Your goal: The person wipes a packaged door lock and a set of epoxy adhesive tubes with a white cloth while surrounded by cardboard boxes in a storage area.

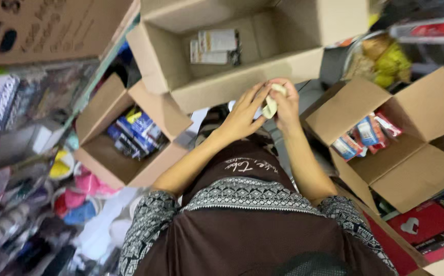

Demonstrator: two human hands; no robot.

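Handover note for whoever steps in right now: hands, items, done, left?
Left hand: open, palm against the pale strip.
Right hand: pinching that strip, in front of the big box.
Big box holds a few flat packs. Left box has blue packs, right box red and blue ones.
Done: boxes open, part filled.
Left: strip not yet put down.

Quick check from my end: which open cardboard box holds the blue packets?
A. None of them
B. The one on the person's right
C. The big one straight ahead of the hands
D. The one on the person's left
D: the blue packets lie in the left cardboard box; the box ahead holds pale packets, the right box red and blue ones.
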